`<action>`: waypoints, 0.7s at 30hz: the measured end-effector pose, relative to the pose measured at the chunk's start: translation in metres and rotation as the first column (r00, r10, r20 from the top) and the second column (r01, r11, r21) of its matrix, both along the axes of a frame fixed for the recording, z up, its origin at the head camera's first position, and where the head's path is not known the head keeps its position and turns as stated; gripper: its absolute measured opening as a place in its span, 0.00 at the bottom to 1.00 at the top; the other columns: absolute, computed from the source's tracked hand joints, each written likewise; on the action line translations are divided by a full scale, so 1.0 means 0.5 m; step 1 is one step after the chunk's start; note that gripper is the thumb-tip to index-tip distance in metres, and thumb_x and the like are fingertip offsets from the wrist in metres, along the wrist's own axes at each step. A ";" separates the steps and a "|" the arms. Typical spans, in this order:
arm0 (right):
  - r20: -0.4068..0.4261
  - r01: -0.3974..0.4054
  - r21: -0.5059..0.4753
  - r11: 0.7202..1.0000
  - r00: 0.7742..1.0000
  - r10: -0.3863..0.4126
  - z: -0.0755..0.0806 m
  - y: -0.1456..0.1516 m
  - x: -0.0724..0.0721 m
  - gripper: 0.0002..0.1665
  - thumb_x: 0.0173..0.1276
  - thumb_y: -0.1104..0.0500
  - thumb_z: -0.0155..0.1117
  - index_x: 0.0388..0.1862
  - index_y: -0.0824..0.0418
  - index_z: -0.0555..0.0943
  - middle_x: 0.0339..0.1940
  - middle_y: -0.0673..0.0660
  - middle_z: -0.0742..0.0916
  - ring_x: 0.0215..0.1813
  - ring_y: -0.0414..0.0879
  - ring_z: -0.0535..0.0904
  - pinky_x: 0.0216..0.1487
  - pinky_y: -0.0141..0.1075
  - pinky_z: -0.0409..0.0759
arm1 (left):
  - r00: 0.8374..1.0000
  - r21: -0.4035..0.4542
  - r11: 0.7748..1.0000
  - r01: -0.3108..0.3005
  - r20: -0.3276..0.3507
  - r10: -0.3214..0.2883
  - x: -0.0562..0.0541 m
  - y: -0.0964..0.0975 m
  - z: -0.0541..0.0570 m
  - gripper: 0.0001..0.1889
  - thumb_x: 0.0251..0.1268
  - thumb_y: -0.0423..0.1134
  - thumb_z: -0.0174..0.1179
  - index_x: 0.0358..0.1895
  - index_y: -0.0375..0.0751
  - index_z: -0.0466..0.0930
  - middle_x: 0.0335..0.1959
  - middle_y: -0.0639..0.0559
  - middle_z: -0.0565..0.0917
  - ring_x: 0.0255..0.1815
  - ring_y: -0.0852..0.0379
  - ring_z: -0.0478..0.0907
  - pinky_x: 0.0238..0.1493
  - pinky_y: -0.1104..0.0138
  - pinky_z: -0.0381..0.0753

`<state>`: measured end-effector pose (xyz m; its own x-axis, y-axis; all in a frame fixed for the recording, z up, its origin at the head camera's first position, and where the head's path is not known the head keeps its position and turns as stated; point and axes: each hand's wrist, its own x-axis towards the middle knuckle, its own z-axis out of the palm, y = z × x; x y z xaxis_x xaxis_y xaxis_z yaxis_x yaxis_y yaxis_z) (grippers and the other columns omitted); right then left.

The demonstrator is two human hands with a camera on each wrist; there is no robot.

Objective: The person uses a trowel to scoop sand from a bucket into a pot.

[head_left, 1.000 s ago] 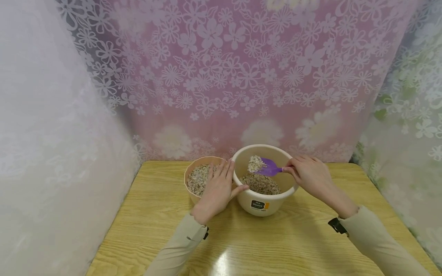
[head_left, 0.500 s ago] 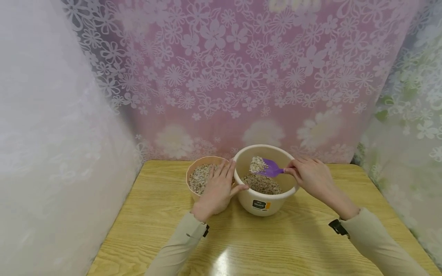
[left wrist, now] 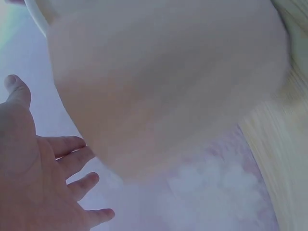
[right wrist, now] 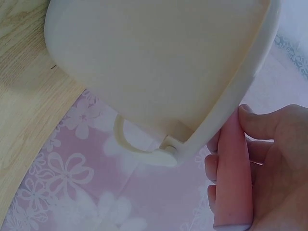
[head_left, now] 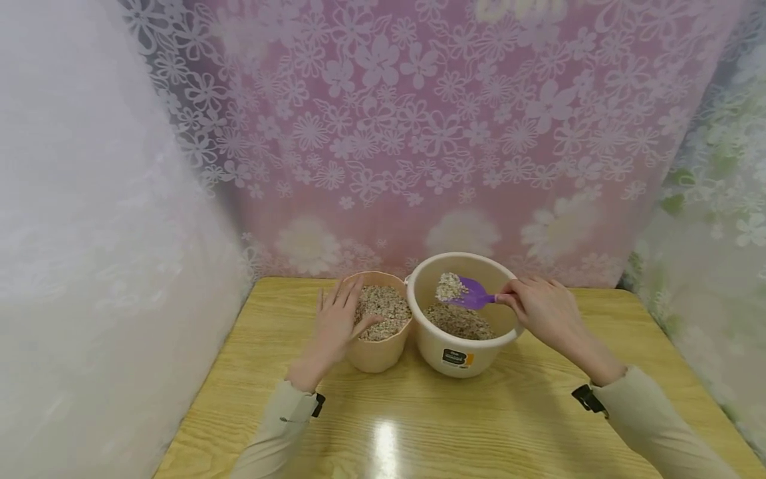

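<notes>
My right hand [head_left: 547, 313] grips a small toy shovel whose purple blade [head_left: 475, 294] hangs inside the cream bucket [head_left: 425, 342], a heap of pale flakes [head_left: 450, 287] on its tip. In the right wrist view, my fingers and thumb wrap the shovel's pink handle [right wrist: 234, 178] beside the bucket rim. More brownish flakes [head_left: 461, 324] lie at the bucket's bottom. To its left stands a peach pot [head_left: 376, 357], well filled with similar flakes [head_left: 385, 307]. My left hand [head_left: 336, 326] is at that pot's left rim, fingers spread; the left wrist view shows its fingertips near the pot wall.
Both containers stand close together near the back of a wooden table [head_left: 479, 426]. Behind them hangs a pink flowered curtain [head_left: 371, 146], with pale curtains at both sides. A cream bail handle [right wrist: 130, 144] hangs on the bucket's side.
My left hand has left the bucket's rim and moved left across the peach pot to its left side. The right hand and loaded shovel stay nearly still over the bucket.
</notes>
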<state>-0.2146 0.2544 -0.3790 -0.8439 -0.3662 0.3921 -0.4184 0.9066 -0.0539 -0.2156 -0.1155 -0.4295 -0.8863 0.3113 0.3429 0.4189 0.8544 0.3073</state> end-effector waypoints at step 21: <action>-0.039 -0.009 0.008 1.000 0.999 0.009 0.051 -0.046 -0.028 0.13 0.73 0.50 0.65 0.36 0.58 0.85 0.24 0.49 0.83 0.23 0.43 0.74 0.24 0.36 0.68 | 0.990 -0.003 0.996 -0.084 0.110 0.083 0.024 -0.097 -0.039 0.43 0.75 0.63 0.51 0.82 0.41 0.52 0.82 0.46 0.56 0.83 0.42 0.44 0.77 0.35 0.36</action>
